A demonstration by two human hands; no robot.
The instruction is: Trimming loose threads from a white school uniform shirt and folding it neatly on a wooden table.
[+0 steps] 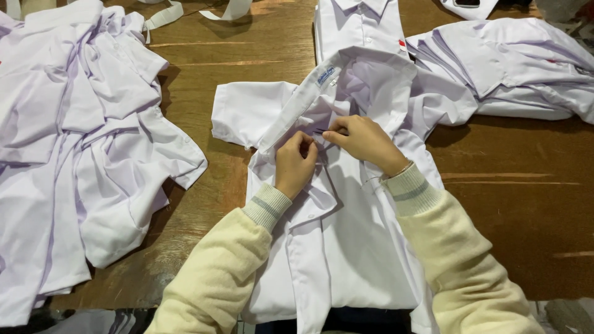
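Observation:
A white short-sleeved shirt [346, 241] lies face up on the brown wooden table [513, 204], its collar pointing away from me with a small blue label inside. My left hand [294, 164] and my right hand [365, 141] meet at the shirt's front just below the collar. Both pinch the fabric of the front placket, fingertips nearly touching. Cream knitted sleeves with striped cuffs cover both of my forearms. What is between the fingertips is too small to make out.
A loose heap of white shirts [80, 148] covers the table's left side. More white shirts [513, 68] lie at the upper right, and a folded one [359, 25] sits beyond the collar. White strips [229, 11] lie at the far edge.

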